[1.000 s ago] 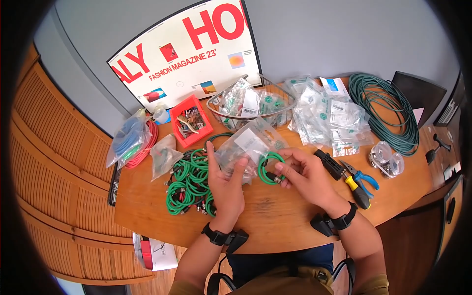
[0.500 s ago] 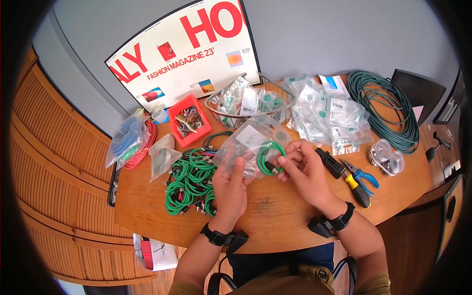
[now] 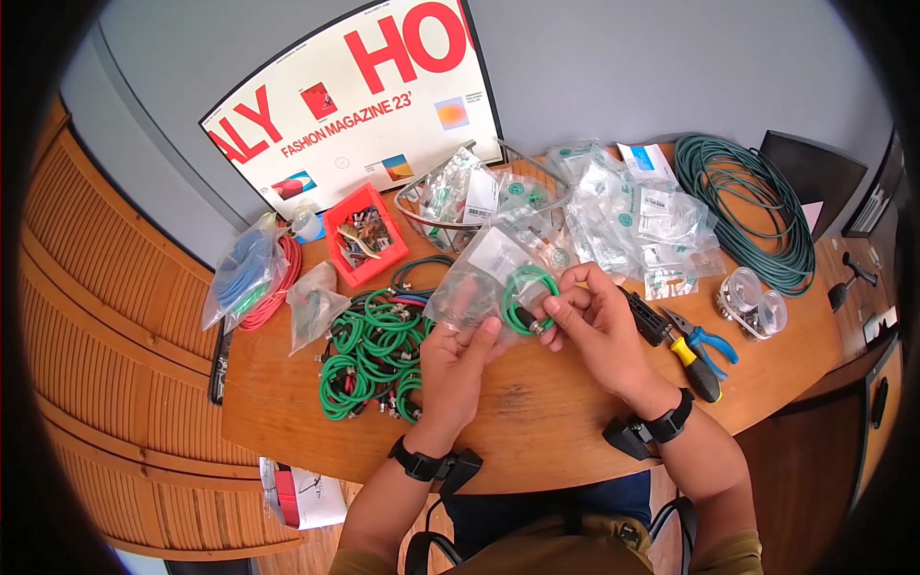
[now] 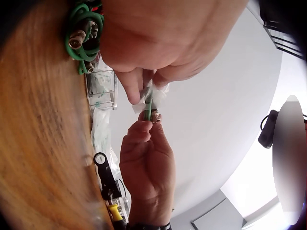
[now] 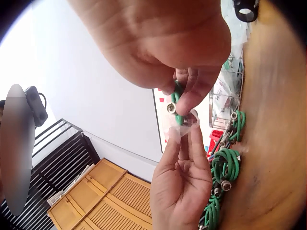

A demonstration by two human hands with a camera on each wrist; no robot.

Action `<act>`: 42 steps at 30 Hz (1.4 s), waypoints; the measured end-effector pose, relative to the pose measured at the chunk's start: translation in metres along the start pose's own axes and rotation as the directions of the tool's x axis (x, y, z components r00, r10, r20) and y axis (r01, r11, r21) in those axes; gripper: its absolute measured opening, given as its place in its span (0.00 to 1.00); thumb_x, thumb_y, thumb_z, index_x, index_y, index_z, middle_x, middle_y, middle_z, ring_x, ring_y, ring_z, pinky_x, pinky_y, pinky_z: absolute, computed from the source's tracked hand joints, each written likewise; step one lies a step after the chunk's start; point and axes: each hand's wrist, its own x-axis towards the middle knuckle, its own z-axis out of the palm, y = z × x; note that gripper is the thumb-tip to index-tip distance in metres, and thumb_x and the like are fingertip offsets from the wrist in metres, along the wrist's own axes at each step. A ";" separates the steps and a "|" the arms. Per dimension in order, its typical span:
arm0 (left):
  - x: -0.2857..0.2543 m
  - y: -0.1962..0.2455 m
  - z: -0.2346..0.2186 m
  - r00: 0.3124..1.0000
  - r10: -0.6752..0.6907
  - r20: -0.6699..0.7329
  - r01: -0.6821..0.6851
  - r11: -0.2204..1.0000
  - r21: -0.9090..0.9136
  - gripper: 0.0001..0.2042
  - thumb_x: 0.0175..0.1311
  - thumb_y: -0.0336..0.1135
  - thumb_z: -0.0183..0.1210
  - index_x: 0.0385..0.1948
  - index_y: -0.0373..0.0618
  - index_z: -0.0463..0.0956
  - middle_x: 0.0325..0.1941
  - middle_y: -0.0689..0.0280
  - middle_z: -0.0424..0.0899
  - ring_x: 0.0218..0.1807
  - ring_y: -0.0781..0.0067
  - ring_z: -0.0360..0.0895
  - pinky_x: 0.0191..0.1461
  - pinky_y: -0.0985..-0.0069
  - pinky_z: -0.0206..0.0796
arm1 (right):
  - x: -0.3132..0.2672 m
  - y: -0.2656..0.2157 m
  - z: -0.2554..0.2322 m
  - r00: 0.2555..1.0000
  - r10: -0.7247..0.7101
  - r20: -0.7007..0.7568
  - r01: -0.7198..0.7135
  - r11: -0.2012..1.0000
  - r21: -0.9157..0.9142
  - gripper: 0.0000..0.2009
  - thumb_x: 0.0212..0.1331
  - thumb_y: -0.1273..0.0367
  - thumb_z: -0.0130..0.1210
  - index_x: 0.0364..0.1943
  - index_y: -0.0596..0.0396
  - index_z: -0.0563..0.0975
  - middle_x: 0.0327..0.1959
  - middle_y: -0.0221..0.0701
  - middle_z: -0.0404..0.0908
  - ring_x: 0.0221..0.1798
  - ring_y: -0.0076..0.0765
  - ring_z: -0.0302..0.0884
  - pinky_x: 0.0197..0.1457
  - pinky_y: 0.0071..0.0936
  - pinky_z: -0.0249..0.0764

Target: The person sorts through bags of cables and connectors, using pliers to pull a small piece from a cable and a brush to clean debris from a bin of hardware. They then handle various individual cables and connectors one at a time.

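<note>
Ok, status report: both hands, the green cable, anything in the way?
Left hand pinching clear bag. Right hand pinching coiled green cable. Cable overlaps bag in view, cannot tell whether inside. Nothing else seen between the hands.

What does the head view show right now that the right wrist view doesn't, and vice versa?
Only the head view shows the blue-handled pliers and big dark green cable coil. Only the right wrist view shows the black railing-like structure. Both show the left hand, right hand, small green cable loop, clear bag and heap of green cables.
</note>
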 end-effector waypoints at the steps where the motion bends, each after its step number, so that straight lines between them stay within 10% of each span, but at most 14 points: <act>1: 0.000 0.000 0.000 1.000 -0.001 0.000 0.001 1.000 0.000 0.26 0.81 0.29 0.55 0.77 0.37 0.62 0.71 0.55 0.78 0.69 0.65 0.80 0.67 0.62 0.80 | 0.000 -0.004 -0.001 0.998 0.042 0.036 -0.041 0.999 -0.026 0.07 0.78 0.74 0.55 0.51 0.53 0.69 0.42 0.31 0.86 0.35 0.18 0.81 0.37 0.17 0.76; 20: -0.001 0.005 0.005 0.983 -0.024 0.181 0.038 0.996 -0.075 0.30 0.78 0.29 0.60 0.78 0.39 0.60 0.68 0.59 0.80 0.67 0.67 0.80 0.70 0.65 0.75 | -0.003 -0.001 0.005 0.991 0.133 -0.008 -0.131 0.986 0.106 0.12 0.78 0.74 0.55 0.59 0.57 0.71 0.44 0.33 0.87 0.40 0.26 0.86 0.43 0.21 0.84; 23: 0.002 0.004 -0.001 0.985 -0.100 0.142 0.131 0.964 -0.231 0.28 0.79 0.29 0.59 0.77 0.42 0.61 0.69 0.58 0.79 0.68 0.63 0.80 0.71 0.62 0.76 | -0.005 -0.006 0.000 0.985 0.148 0.091 -0.140 0.987 -0.082 0.21 0.76 0.74 0.57 0.71 0.54 0.72 0.52 0.32 0.84 0.48 0.24 0.84 0.45 0.19 0.79; 25: 0.004 0.005 -0.003 0.987 -0.109 0.119 0.137 0.954 -0.268 0.26 0.79 0.29 0.58 0.76 0.43 0.63 0.70 0.58 0.78 0.68 0.60 0.81 0.71 0.61 0.76 | -0.006 -0.008 -0.004 0.979 -0.063 0.193 0.169 0.783 -0.599 0.27 0.75 0.73 0.60 0.77 0.47 0.71 0.61 0.32 0.77 0.55 0.24 0.78 0.48 0.19 0.75; 28: 0.004 0.006 -0.003 0.981 -0.111 0.156 0.147 0.959 -0.241 0.25 0.79 0.26 0.57 0.75 0.44 0.63 0.71 0.57 0.77 0.68 0.58 0.81 0.71 0.60 0.77 | -0.006 -0.002 -0.005 0.971 -0.114 0.212 0.225 0.738 -0.636 0.28 0.74 0.70 0.61 0.77 0.45 0.71 0.65 0.34 0.71 0.60 0.26 0.76 0.50 0.21 0.74; 38: 0.002 -0.001 -0.001 0.958 -0.177 0.226 0.214 0.965 -0.154 0.33 0.75 0.24 0.62 0.78 0.49 0.57 0.69 0.60 0.78 0.67 0.63 0.81 0.63 0.62 0.83 | -0.005 -0.005 0.002 0.955 0.157 0.251 -0.084 0.957 -0.278 0.26 0.79 0.69 0.55 0.77 0.56 0.67 0.67 0.32 0.78 0.68 0.27 0.74 0.69 0.30 0.73; 42: 0.000 0.004 0.005 0.949 -0.221 0.226 0.232 0.972 -0.025 0.37 0.74 0.28 0.65 0.80 0.48 0.54 0.68 0.61 0.78 0.66 0.63 0.81 0.61 0.65 0.84 | -0.005 0.011 0.002 0.987 0.039 0.153 -0.013 0.986 -0.168 0.25 0.74 0.70 0.63 0.72 0.56 0.72 0.54 0.29 0.82 0.46 0.18 0.78 0.45 0.20 0.76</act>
